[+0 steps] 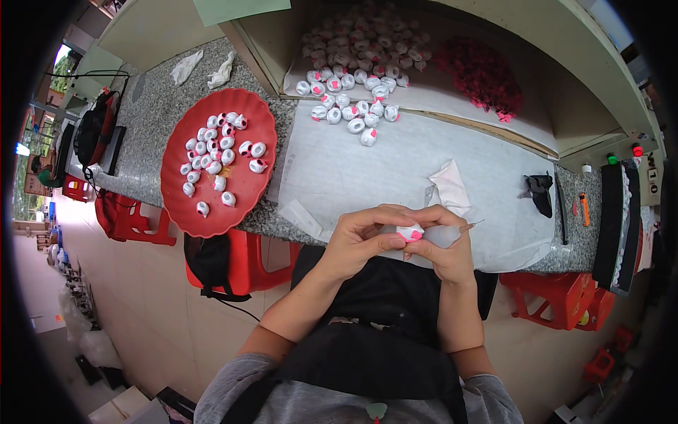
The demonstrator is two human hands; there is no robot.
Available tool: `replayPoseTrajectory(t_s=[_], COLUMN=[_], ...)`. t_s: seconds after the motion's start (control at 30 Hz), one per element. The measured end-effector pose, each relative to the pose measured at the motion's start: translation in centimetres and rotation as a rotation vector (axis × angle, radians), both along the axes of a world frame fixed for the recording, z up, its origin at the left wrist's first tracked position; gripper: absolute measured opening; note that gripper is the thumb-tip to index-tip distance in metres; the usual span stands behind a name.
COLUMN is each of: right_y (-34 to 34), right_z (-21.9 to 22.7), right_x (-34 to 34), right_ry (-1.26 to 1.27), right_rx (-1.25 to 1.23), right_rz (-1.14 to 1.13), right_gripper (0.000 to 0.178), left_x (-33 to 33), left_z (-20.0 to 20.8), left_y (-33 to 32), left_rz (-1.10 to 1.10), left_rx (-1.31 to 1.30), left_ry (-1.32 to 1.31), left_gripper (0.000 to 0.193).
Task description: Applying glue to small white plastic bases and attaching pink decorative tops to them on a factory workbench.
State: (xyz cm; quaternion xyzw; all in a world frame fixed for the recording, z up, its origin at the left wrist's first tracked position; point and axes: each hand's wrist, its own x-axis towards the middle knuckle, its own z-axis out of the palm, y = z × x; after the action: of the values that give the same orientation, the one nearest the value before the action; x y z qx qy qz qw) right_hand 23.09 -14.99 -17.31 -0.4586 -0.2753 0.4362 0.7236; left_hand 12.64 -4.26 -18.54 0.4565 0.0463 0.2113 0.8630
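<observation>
Both hands are meeting at the counter's near edge, over the white paper sheet [353, 169]. Left hand [357, 240] is pinching a small white-and-pink moulded piece [409, 232], fingertips clamped on it. Right hand [445, 244] is wrapping a translucent squeeze bottle [443, 235], fingers closed around it; long axis is running roughly left-right, thin needle nozzle pointing right, slightly up. Glossy rounded pieces are sitting loose on the scalloped red plastic tray [244, 205] to the left and piling at the sheet's far end. Counter [152, 116] is speckled grey granite.
</observation>
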Motion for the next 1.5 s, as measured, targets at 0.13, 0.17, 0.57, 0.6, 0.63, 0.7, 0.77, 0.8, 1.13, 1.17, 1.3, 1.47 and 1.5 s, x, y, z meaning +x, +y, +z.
replayPoseTrajectory(t_s=[0.13, 0.17, 0.57, 0.6, 0.63, 0.7, 0.77, 0.8, 1.13, 1.17, 1.3, 1.47, 1.5], right_y=[0.0, 0.0, -0.2, -0.2, -0.2, -0.2, -0.2, -0.2, 0.1, 0.1, 0.2, 0.4, 0.4], right_z=[0.0, 0.0, 0.1, 0.1, 0.1, 0.1, 0.1, 0.1, 0.3, 0.1, -0.1, -0.3, -0.4], right_x=[-0.1, -0.1, -0.1, -0.1, -0.1, -0.1, -0.1, -0.1, -0.7, -0.9, -1.2, -1.4, -1.5], right_ry=[0.003, 0.004, -0.04, -0.049, -0.058, -0.077, -0.097, -0.072, -0.025, -0.025, -0.032, -0.005, 0.008], right_rx=[0.025, 0.025, -0.003, -0.003, -0.004, 0.012, 0.029, 0.011, 0.002, 0.003, 0.069, 0.11, 0.121], right_rz=[-0.004, -0.003, -0.026, -0.024, -0.023, -0.024, -0.026, -0.01, -0.074, -0.073, -0.132, -0.152, -0.152], right_gripper=[0.031, 0.031, 0.032, 0.032, 0.032, 0.032, 0.032, 0.033, 0.031, 0.031, 0.027, 0.024, 0.023], left_x=[-0.2, -0.1, 0.0, 0.0, 0.0, -0.1, -0.1, 0.0, 0.1, 0.1, 0.0, 0.0, 0.0], left_z=[-0.4, -0.5, -0.3, -0.4, -0.4, -0.4, -0.6, -0.6, 0.1, 0.1, 0.5, 0.3, 0.3], left_y=[0.1, 0.0, -0.5, -0.5, -0.5, -0.4, -0.4, -0.4, -1.3, -1.4, -1.3, -1.9, -1.9], left_rz=[-0.048, -0.013, 0.048, 0.058, 0.058, 0.043, 0.047, 0.05, 0.036, 0.049, 0.05, 0.148, 0.183], left_rx=[-0.041, 0.006, 0.081, 0.118, 0.118, 0.116, 0.114, 0.113, -0.178, -0.18, -0.141, -0.023, 0.008], left_ry=[-0.013, -0.017, -0.025, -0.039, -0.039, -0.025, -0.029, -0.034, -0.054, -0.039, -0.02, -0.023, -0.022], left_gripper=[0.022, 0.021, 0.017, 0.017, 0.017, 0.017, 0.017, 0.017, 0.02, 0.021, 0.023, 0.024, 0.024])
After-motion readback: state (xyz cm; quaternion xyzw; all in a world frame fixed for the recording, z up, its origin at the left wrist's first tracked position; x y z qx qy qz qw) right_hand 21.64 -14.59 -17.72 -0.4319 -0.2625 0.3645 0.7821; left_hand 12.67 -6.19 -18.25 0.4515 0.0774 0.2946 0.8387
